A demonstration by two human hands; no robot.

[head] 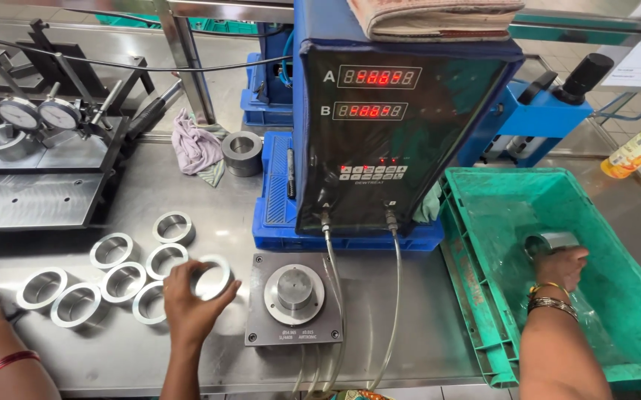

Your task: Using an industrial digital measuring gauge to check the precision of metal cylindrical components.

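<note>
Rings of shiny metal lie on the steel surface near its front edge. The big black box with red numbers stands behind. The green crate sits at the right, mostly bare inside. Seven rings lie loose in a bunch, some touching. The left hand has its grip closed on an eighth ring, beside the round gauge plug. The right hand grips one metal ring inside the crate.

It's a factory check spot, w/ a steel work table. Shiny metal rings lie in a bunch, round dial gauges stand nearby, & a big box w/ red number lights sits in the middle.
</note>
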